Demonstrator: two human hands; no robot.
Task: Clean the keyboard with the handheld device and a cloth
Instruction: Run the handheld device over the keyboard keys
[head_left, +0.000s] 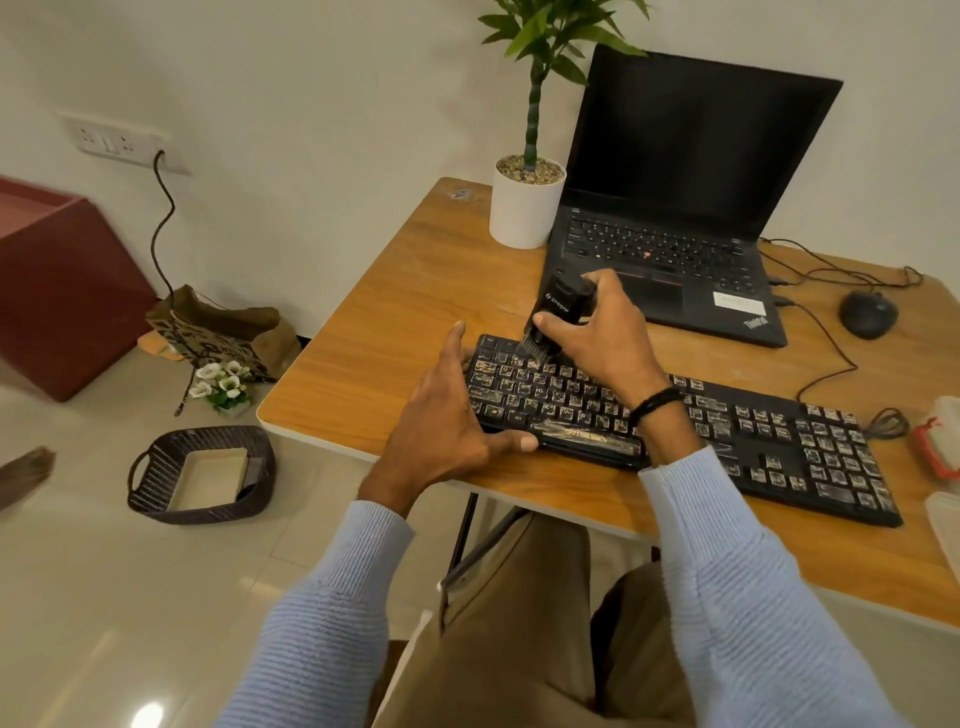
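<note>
Your right grip (597, 332) is wrapped round the device (555, 304), fingers and thumb curled on its black body. It holds the device near upright, with the brush end down on the top-left keys of the keyboard (779, 441). Your left grip (441, 421) is spread: thumb laid along the keyboard's front edge, fingers by its left end, bracing rather than clasping.

The relation to mind is the keyboard's long axis. It runs across the surface (363, 358) from that braced left end away to your right and a little toward you, passing under your right wrist. Nearly the whole length lies to the right of the brush (the keys look streaked all along it, so I judge most of the job is ahead).

The coming move probably calls for a sweep rightward along the rows with your right grip. Your left is nearer the left end and better placed to stop the board sliding.

The laptop (675, 249) sits just behind the device, so keep the top of the device clear of its front edge.

I cannot pick out the cloth for certain.
</note>
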